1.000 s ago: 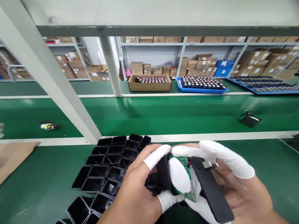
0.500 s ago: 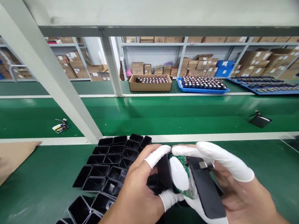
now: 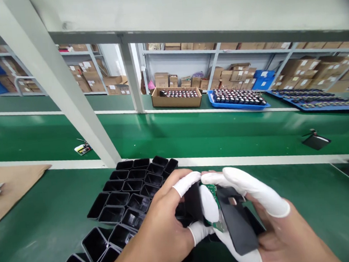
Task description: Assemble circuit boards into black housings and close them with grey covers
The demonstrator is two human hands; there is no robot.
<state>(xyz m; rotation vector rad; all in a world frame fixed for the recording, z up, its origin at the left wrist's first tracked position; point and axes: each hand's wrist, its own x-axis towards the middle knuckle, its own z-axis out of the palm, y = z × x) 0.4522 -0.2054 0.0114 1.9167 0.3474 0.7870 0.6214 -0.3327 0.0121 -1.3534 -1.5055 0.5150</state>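
My left hand (image 3: pixel 165 222), white finger cots on thumb and forefinger, is closed on a black plastic case (image 3: pixel 194 203) held on its side. A green circuit board (image 3: pixel 218 221) with a white oval pad (image 3: pixel 209 204) on its face sits partly inside the case's mouth. My right hand (image 3: pixel 272 220), also in white finger cots, grips a black end cover (image 3: pixel 237 223) with a small metal tab, beside the board's outer end. Its fingers also reach the board's edges. How cover and board are joined is hidden.
Many open black cases (image 3: pixel 128 193) stand left of my hands. Beyond a white rail, a green conveyor belt (image 3: pixel 178 139) carries a circuit board (image 3: pixel 83 149) and a black part (image 3: pixel 316 140). A cardboard box (image 3: pixel 176 102) and blue trays (image 3: pixel 240 106) line the far side. A slanted post (image 3: pixel 65 84) rises at left.
The board and end cover have moved slightly left toward the case, and the cover's tilt has changed. On the belt, the board and black part have shifted right.
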